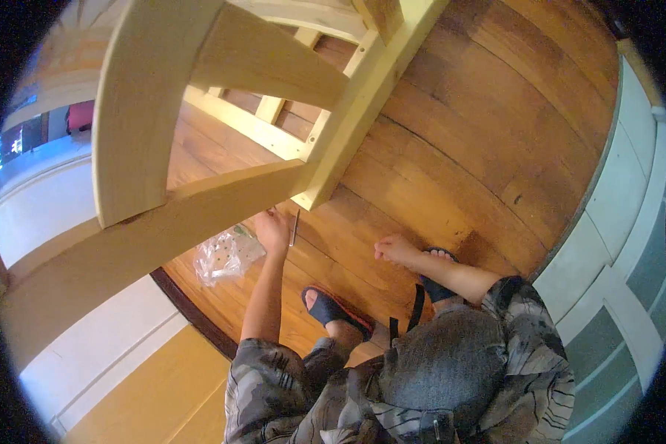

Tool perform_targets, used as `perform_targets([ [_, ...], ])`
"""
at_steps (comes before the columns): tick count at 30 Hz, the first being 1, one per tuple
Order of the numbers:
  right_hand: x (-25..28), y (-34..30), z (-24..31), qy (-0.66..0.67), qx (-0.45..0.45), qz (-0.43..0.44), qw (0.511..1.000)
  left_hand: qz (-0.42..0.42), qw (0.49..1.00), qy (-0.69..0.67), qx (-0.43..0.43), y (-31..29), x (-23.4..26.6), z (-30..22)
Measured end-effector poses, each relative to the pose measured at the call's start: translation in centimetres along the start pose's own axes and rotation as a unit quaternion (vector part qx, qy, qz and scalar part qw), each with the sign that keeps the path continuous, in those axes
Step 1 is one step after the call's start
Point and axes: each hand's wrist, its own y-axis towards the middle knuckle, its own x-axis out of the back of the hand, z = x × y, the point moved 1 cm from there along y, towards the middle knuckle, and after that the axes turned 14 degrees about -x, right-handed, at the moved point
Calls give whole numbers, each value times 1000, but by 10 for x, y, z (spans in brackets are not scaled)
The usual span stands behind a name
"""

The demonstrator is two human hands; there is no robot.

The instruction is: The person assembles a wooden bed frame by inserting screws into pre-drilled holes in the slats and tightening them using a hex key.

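My left hand (272, 234) is low by the floor, at the lower edge of a pale wooden frame (333, 159). Its fingertips are partly hidden, so I cannot see whether they hold anything. A thin metal rod (295, 228) is just right of this hand, apart from the palm. Left of the wrist lies a clear plastic bag (226, 259) with small pieces in it, too small to name. My right hand (396, 249) hovers above the floor near my foot, its fingers curled together. Anything inside them is hidden.
A wide wooden board (137, 237) and an upright post (140, 111) of the frame rise close on the left. Slats (270, 109) show behind. My sandalled foot (337, 309) rests on the plank floor (481, 148). White panels (581, 259) line the right side.
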Motion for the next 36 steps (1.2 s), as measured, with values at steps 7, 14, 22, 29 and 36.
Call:
perform_targets([
  [7,-18,3,13,-24,-2,67,997,399,909,82,-92,-51,53,11],
  [14,1,2,14,-75,-45,103,991,408,902,7,-139,-64,141,-1],
  [22,-14,-33,91,-209,78,119,968,-191,981,-24,-18,-75,184,67],
  [29,-101,-127,207,-431,226,64,871,-14,985,33,-170,-112,118,110],
  [36,-243,-72,239,-648,388,86,650,-43,981,-128,-137,-106,81,95],
])
